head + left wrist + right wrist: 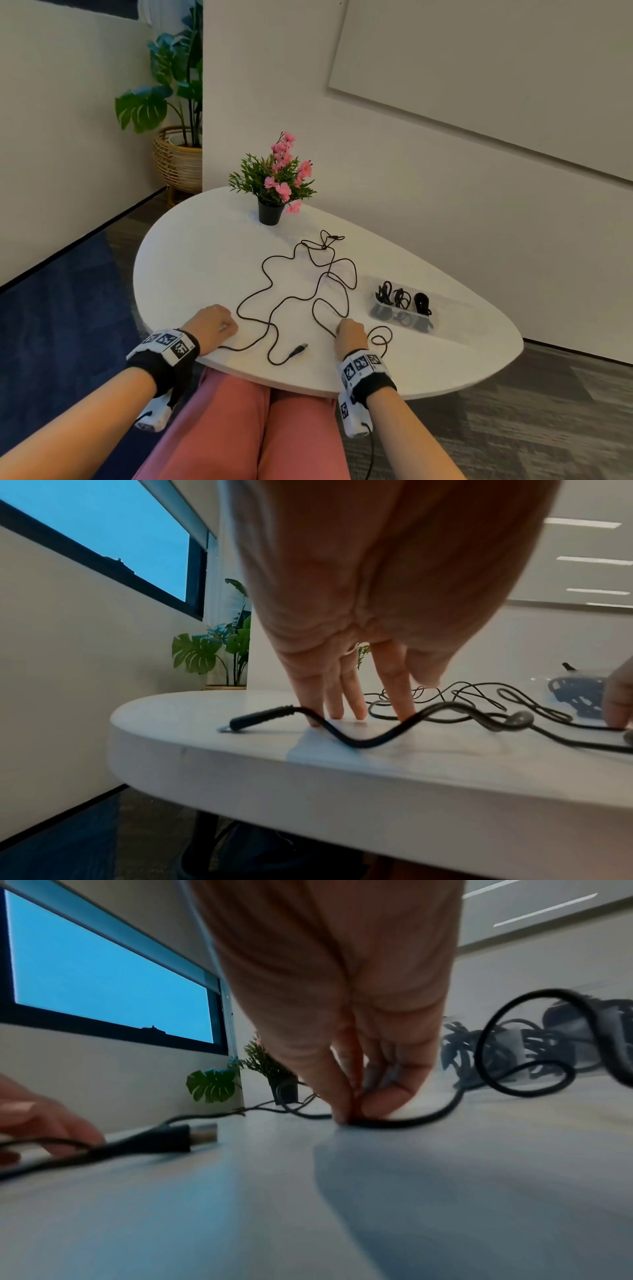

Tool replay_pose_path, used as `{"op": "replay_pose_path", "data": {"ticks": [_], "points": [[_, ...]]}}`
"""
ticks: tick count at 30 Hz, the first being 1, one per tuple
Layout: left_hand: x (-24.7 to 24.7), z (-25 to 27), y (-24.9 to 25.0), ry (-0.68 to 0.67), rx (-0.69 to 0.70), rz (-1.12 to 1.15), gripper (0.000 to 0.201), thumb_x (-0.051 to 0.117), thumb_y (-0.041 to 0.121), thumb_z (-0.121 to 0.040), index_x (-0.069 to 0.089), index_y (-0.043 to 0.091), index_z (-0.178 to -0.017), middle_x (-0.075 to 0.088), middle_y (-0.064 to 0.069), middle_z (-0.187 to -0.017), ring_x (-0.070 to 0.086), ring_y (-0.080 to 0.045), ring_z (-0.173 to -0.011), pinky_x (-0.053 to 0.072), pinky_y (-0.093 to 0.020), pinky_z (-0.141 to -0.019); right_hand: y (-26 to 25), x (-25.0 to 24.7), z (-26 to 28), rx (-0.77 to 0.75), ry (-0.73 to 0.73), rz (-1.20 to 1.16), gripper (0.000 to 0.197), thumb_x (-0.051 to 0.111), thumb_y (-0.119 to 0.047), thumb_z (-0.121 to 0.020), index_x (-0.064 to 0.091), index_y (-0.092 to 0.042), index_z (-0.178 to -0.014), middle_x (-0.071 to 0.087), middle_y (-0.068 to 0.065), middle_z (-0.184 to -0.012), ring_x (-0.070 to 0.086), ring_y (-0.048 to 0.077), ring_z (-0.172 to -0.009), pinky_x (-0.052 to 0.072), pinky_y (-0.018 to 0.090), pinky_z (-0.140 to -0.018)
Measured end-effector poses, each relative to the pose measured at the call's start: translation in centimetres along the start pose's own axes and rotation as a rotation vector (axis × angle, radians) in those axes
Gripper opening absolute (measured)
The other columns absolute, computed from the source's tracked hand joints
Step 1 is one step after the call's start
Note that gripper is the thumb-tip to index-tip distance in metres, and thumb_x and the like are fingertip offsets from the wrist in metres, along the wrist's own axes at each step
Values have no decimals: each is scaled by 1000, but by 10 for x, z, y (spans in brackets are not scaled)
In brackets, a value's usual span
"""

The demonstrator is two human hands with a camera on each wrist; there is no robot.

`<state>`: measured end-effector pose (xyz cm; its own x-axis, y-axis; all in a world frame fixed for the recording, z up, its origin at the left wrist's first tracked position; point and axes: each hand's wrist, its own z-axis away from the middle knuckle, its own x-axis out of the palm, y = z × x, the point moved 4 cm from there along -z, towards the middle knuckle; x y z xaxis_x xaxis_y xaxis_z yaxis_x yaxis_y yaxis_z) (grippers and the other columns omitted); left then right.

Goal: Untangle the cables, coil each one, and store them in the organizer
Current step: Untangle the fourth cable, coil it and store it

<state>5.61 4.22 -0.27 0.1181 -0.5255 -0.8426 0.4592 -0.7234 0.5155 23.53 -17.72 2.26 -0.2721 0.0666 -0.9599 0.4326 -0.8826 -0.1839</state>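
Observation:
One long black cable (325, 244) sprawls in crossing loops over the white table (191, 267). Its USB plug (299, 348) lies near the front edge between my hands. My left hand (219, 325) rests with straight fingertips (356, 712) on the table, and the cable (359, 745) snakes past them; its other small plug (260, 718) lies just to their left. My right hand (347, 330) pinches the cable (411, 1123) between thumb and fingers (342, 1110) at table level. The clear organizer (387, 313) at the right holds several coiled black cables.
A small potted plant with pink flowers (274, 185) stands at the table's far side. The wall runs close behind the table on the right. A large plant in a wicker basket (178, 161) stands on the floor at the left. My knees are under the front edge.

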Motion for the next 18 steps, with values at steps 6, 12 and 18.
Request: {"op": "replay_pose_path", "data": {"ticks": [6, 12, 18], "points": [[0, 11, 5, -166, 119, -31, 9, 72, 39, -77, 63, 41, -79, 47, 13, -128, 43, -6, -117, 31, -25, -105, -11, -23, -1, 17, -44, -329, 26, 43, -15, -96, 56, -1, -113, 60, 17, -118, 58, 29, -105, 46, 33, -87], [-40, -7, -2, 124, -96, -41, 14, 63, 33, -86, 72, 26, -95, 67, 4, -105, 62, -14, -93, 50, -33, -89, -8, -108, 19, -151, 379, -1094, 22, 38, -21, -99, 57, -24, -88, 54, 8, -121, 53, 18, -106, 51, 40, -91], [-79, -35, -15, 322, -269, 218, 18, 59, 17, -90, 67, 4, -101, 69, -13, -98, 70, -23, -74, 59, -35, -71, -8, -164, 43, -411, 553, -1202, 28, 42, -20, -99, 61, -36, -85, 34, -13, -148, 41, 12, -131, 49, 37, -93]]}}
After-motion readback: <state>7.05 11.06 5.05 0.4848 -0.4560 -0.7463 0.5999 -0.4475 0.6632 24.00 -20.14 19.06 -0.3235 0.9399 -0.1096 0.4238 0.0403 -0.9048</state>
